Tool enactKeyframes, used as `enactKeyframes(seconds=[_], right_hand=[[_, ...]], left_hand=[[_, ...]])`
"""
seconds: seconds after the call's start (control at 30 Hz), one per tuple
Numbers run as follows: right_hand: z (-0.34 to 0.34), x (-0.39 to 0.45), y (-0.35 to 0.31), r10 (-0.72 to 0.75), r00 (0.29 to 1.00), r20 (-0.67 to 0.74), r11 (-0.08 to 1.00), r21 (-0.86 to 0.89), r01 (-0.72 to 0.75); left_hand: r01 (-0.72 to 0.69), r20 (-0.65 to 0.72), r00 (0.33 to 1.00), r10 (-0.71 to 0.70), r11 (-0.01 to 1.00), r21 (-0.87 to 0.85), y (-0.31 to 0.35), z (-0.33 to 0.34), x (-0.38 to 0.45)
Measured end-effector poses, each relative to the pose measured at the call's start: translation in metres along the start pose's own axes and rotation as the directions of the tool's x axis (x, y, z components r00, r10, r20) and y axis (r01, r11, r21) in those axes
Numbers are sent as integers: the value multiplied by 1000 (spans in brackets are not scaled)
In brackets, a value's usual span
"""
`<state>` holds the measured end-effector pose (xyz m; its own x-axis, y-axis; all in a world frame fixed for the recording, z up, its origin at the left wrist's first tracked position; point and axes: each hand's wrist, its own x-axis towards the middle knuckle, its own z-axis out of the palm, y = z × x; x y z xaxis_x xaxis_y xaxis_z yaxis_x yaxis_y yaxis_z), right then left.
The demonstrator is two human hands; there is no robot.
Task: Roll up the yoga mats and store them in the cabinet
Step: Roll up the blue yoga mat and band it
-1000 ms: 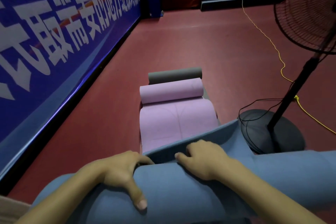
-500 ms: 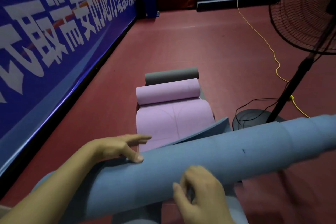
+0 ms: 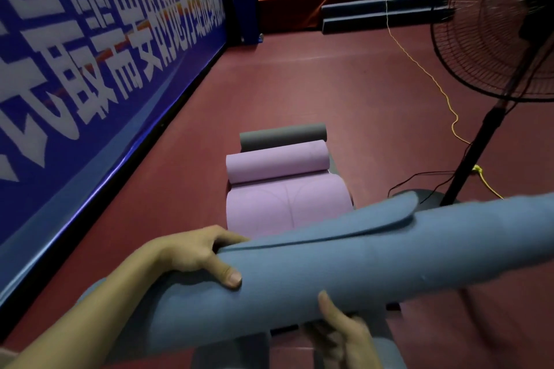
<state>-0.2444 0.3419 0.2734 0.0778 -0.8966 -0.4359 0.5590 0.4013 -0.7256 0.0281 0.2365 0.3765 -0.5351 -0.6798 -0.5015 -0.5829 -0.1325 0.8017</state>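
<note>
Now the left hand (image 3: 198,252) has come round the blue mat roll (image 3: 344,260) and grips it, while the right hand (image 3: 341,335) holds it from below.

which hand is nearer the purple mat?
Left. The left hand grips the blue mat just before the purple mat; the right hand is under the blue roll, nearer the camera.

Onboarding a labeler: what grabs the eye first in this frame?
The rolled blue mat across the foreground, left hand gripping its top, right hand cupping it from below. Beyond it on the red floor lies a half-rolled pink mat, a grey roll behind. Blue banner at left, fan at right.
</note>
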Motion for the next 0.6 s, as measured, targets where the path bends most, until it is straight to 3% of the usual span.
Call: enactKeyframes(seconds=[0.07, 0.17, 0.3, 0.33, 0.4, 0.47, 0.53, 0.6], right_hand=[[20, 8, -23, -106, 994, 21, 993, 60, 105], [45, 26, -62, -291, 949, 122, 951, -73, 301], [66, 58, -105, -426, 879, 216, 830, -294, 475], [69, 63, -111, -448, 860, 242, 793, -337, 508], [72, 71, -115, -477, 830, 288, 714, -424, 557], [74, 76, -111, -489, 810, 322, 624, -520, 583], [74, 81, -101, -486, 797, 358, 571, -560, 600], [76, 83, -88, -439, 812, 385, 569, -580, 583]], left_hand=[[-37, -69, 997, 40, 998, 47, 22, -13, -7], [-47, -203, 976, 80, 986, 163, 52, -37, -9], [87, -396, 901, 174, 824, 560, 74, -50, 8], [52, -411, 889, 202, 848, 528, 81, -49, 10], [-179, -402, 870, 285, 943, 280, 99, -42, 12], [-367, -398, 831, 388, 921, 130, 117, -31, 11], [-389, -456, 769, 447, 895, 221, 124, -17, 9], [-313, -574, 692, 437, 899, 307, 114, -3, 6]])
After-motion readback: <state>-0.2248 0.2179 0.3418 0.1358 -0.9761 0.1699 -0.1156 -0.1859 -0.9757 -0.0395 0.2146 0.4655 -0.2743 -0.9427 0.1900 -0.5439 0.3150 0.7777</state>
